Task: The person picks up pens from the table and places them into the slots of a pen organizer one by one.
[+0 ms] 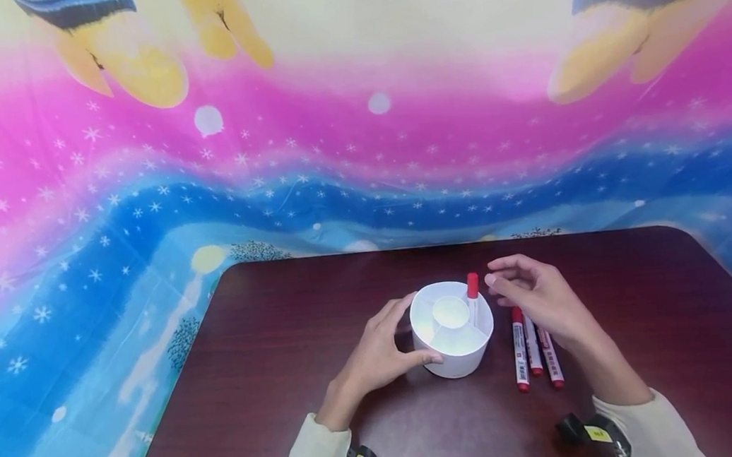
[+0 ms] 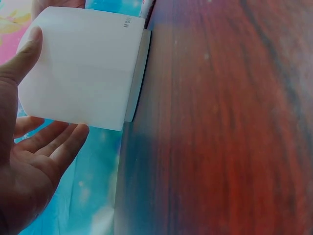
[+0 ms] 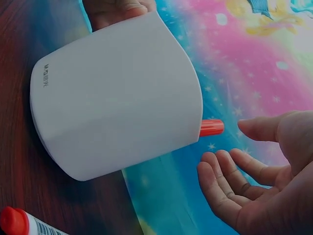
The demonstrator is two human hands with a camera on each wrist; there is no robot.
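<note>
A white round pen holder [image 1: 455, 365] with inner dividers and a central cup stands on the table. My left hand [image 1: 381, 348] holds it from the left, thumb at the near rim and fingers round the far side; in the left wrist view its thumb and fingers [image 2: 73, 142] span the white wall. One red-capped marker [image 1: 473, 286] stands upright in the holder's right outer compartment, cap above the rim. Just right of that cap, my right hand [image 1: 539, 294] is raised with loosely bent fingers and nothing in them. The right wrist view shows the cap [image 3: 212, 127] near its separated thumb and fingertips.
Three red-and-white markers [image 1: 520, 352] lie side by side on the dark wooden table [image 1: 271, 334], right of the holder and below my right hand. A colourful printed cloth [image 1: 335, 153] hangs behind the table's far edge.
</note>
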